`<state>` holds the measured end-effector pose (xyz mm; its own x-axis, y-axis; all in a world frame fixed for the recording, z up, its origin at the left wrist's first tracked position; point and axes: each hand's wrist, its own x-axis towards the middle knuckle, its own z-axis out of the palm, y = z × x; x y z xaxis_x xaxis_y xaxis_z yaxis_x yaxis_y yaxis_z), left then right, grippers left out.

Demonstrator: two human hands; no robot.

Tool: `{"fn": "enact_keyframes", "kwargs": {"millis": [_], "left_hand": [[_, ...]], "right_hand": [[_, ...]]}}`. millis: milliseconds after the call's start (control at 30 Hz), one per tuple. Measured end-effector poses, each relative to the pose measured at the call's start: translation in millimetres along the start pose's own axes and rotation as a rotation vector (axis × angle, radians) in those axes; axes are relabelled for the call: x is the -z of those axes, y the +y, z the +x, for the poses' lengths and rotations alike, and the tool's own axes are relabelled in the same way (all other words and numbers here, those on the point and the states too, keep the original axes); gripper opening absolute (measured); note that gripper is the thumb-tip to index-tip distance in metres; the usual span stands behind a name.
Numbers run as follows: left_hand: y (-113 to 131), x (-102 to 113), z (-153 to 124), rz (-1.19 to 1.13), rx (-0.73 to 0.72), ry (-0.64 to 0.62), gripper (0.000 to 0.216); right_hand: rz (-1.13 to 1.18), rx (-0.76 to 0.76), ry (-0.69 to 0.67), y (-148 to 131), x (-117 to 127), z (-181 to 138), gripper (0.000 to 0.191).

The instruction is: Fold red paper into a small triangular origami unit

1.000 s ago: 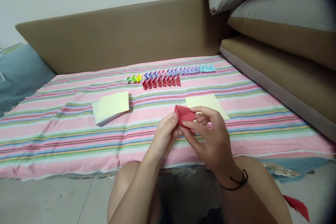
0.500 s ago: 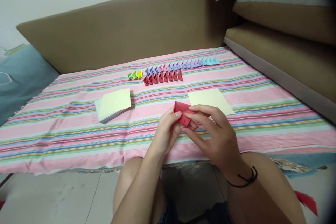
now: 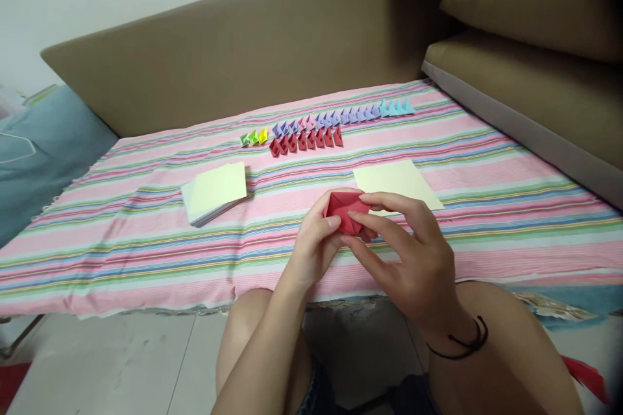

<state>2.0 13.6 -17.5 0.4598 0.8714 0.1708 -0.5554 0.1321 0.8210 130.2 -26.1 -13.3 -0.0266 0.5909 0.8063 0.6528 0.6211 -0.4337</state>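
Observation:
A red folded paper (image 3: 346,207) with crease lines is held between both hands above the front of the striped cloth. My left hand (image 3: 315,237) grips its left side, thumb on the face and fingers behind. From the right, my right hand (image 3: 413,249) pinches it, with thumb below and fingertips on the upper right edge and face. Behind the right hand lies a pale yellow sheet (image 3: 403,178). Farther back stand a row of small red folded paper pieces (image 3: 306,141) and a longer row of purple, pink and blue ones (image 3: 345,118).
A stack of pale paper squares (image 3: 217,191) sits left of my hands. Green and yellow folded pieces (image 3: 254,137) stand near the rows. The striped cloth (image 3: 121,240) covers a seat with a brown backrest (image 3: 243,45). Cushions (image 3: 525,52) are piled at the right.
The red paper's upper part now looks flatter and wider, with its outline changed. Both hands keep hold of it. The whole view has shifted slightly.

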Motion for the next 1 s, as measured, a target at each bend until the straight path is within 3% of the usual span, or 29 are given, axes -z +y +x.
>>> {"fn": "enact_keyframes", "kwargs": {"millis": [300, 667, 1000], "left_hand": [[-2.4, -3.1, 0.3, 0.036, -0.034, 0.018, 0.034], [-9.1, -3.9, 2.8, 0.087, -0.009, 0.076, 0.025], [-10.6, 1.8, 7.4, 0.112, 0.114, 0.127, 0.029]], "right_hand": [[0.268, -0.325, 0.056, -6.6, -1.7, -0.2, 0.015], [0.2, -0.345, 0.088, -2.2, -1.5, 2.2, 0.018], [0.425, -0.621, 0.021, 18.3, 1.6, -0.5, 0.016]]}}
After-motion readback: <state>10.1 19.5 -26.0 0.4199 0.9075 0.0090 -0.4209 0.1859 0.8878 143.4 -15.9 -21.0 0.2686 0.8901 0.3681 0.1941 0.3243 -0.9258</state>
